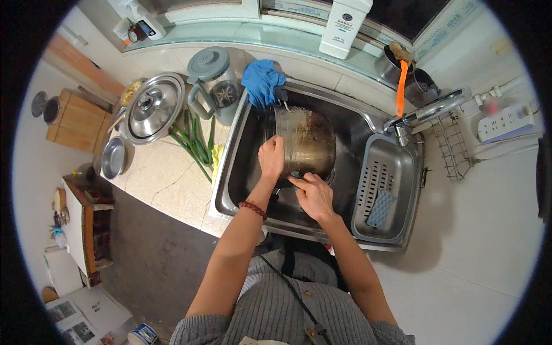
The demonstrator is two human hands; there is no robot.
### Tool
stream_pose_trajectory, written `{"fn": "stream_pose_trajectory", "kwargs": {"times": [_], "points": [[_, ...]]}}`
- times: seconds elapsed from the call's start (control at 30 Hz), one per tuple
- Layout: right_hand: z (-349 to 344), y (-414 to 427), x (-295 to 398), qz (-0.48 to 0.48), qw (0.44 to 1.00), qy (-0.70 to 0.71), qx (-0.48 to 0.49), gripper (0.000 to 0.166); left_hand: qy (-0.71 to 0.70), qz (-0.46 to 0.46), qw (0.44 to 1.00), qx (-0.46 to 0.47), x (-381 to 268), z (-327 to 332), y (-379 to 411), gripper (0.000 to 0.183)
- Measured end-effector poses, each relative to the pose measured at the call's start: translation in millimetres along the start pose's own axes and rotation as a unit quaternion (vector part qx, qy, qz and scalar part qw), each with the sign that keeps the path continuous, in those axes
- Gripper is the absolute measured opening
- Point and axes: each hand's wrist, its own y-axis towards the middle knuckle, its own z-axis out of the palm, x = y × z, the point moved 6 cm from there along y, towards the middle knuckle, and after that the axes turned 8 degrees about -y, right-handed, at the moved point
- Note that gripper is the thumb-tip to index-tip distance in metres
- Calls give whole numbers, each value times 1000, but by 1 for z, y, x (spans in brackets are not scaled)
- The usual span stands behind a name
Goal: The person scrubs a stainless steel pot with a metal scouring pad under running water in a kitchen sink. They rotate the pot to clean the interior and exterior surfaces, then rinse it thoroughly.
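Note:
A large stained metal pot (308,138) lies tipped on its side in the dark sink basin (345,103), with its mouth toward the left. My left hand (272,158) grips the pot's rim, and a dark red bead bracelet circles that wrist. On the near side of the pot is my right hand (315,196), its index finger reaching to the metal wall. A small greyish patch shows at that fingertip; whether it is a scrubber or part of the pot is unclear. The inside of the pot is mostly hidden.
Right of the basin, a grey strainer basket (360,189) holds a blue sponge (381,210) beside the faucet (424,108). Blue gloves (263,79) drape over the sink's back left corner. On the left counter are a blender jug (215,86), green onions (196,140) and a pot lid (153,108).

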Motion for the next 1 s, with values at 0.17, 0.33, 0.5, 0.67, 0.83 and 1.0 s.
{"fn": "stream_pose_trajectory", "kwargs": {"times": [0.17,0.33,0.5,0.67,0.83,1.0], "points": [[-10,-19,-40,116,992,51,-14,29,-10,-39,999,27,4,-2,-13,44],[-23,-25,-65,167,974,131,-80,19,-43,-15,999,-6,22,0,-36,50],[-14,-18,-97,208,954,179,-123,21,-61,-49,997,21,42,10,-34,49],[-14,13,-95,256,948,169,-80,22,-34,-47,998,11,39,9,-25,53],[-3,31,-115,188,954,199,-122,18,-26,-92,995,18,39,11,-20,65],[0,34,-121,197,931,293,-93,16,-47,-106,993,11,39,12,-20,66]]}}
